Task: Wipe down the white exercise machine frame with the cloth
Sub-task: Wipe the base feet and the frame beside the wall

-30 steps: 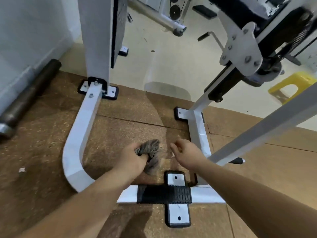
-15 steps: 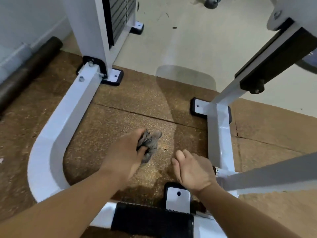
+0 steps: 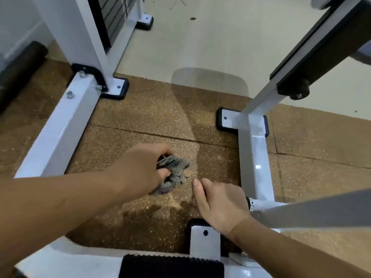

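My left hand [image 3: 140, 169] grips a crumpled grey cloth [image 3: 174, 169] low over the brown rubber mat [image 3: 152, 113], inside the U of the white machine frame. The frame's left bar [image 3: 60, 133] runs up to a white upright, and its right bar [image 3: 255, 157] lies just right of my hands. The cloth touches neither bar. My right hand [image 3: 218, 205] is curled round a short black peg [image 3: 248, 202] that sticks out leftward from the right bar; most of the peg is hidden in the hand.
A black ribbed foot tread [image 3: 170, 265] sits on the frame's near crossbar. A white diagonal strut [image 3: 313, 209] crosses over my right forearm. The weight stack [image 3: 114, 19] stands at the back left, and a dark roller [image 3: 18, 73] lies along the wall.
The view has dropped closer to the floor. My left hand keeps its grip on the cloth. My right hand has moved right and closed round the peg.
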{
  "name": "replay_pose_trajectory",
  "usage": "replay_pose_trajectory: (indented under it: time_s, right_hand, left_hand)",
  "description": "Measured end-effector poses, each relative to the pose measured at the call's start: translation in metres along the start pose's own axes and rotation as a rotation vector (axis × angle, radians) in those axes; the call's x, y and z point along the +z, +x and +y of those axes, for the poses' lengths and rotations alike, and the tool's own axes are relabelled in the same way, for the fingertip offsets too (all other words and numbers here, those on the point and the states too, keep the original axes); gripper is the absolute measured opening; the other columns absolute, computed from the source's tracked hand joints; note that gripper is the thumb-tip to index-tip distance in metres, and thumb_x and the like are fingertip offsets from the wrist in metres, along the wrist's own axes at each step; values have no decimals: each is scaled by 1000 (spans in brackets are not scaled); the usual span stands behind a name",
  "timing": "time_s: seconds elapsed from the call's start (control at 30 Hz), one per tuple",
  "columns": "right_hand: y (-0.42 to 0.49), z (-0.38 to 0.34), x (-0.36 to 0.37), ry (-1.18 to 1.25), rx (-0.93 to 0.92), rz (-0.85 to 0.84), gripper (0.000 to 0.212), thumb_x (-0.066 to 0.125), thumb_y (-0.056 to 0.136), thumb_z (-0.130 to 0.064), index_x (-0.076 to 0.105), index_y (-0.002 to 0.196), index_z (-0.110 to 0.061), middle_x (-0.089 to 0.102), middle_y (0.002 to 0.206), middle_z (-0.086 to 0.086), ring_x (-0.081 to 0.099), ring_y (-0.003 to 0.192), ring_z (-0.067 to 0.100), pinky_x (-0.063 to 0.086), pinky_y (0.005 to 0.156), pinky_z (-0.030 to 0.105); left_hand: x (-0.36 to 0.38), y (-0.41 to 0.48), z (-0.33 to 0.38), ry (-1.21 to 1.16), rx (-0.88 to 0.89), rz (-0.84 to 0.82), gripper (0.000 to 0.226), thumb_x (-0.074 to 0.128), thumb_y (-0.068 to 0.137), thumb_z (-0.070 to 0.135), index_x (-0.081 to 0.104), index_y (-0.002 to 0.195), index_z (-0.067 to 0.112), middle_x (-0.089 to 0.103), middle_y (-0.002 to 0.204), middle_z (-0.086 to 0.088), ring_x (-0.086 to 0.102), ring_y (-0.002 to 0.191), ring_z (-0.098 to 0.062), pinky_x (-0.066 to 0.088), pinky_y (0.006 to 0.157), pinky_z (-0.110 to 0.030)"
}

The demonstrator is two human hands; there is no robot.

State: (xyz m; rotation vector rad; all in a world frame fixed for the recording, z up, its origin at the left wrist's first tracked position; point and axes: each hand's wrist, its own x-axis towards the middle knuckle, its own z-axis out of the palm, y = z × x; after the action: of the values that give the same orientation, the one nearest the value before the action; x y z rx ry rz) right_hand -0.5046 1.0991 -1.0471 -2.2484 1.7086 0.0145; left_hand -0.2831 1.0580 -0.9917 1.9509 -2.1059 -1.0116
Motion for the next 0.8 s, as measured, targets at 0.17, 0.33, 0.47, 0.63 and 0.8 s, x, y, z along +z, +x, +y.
replay_pose_trajectory:
  time_s: [0.17, 0.33, 0.47, 0.63, 0.8]
  right_hand:
    - [-10, 6, -23, 465, 245, -86, 57, 25, 106, -60, 50, 73, -19, 55, 69, 3, 54, 68, 15, 44, 69, 40]
    - [-31, 23, -5, 370, 305, 204, 51, 21, 108, -54, 55, 81, -28, 53, 83, -13, 51, 85, 7, 40, 76, 29]
    - [-32, 18, 22, 22, 206, 306, 35, 33, 109, -36, 57, 85, -27, 49, 85, -10, 47, 77, 14, 43, 76, 35]
    - [-27, 5, 36, 120, 371, 535, 25, 41, 103, -32, 62, 93, -22, 54, 92, -9, 52, 85, 17, 39, 86, 34]
    - [-37, 16, 42, 29, 317, 532, 36, 41, 107, -39, 67, 90, -21, 57, 93, -5, 57, 90, 23, 41, 98, 39]
  left_hand:
    - [-2, 51, 19, -53, 43, -82, 25, 65, 98, 26, 59, 116, 42, 66, 102, 16, 67, 85, -5, 59, 75, -27]
    - [22, 102, 51, -99, 212, -120, 35, 66, 95, 19, 61, 127, 33, 68, 116, 10, 65, 105, -13, 55, 96, -33]
    - [58, 137, 79, -195, 278, -79, 38, 69, 92, 20, 62, 129, 26, 68, 122, 3, 63, 113, -19, 49, 97, -28]
    - [96, 162, 105, -260, 332, -110, 33, 63, 97, 18, 59, 130, 19, 65, 126, -7, 60, 116, -28, 53, 97, -38]
    - [117, 166, 119, -503, 280, -99, 38, 52, 101, 13, 62, 136, 23, 62, 124, 11, 57, 118, -11, 39, 93, -14]
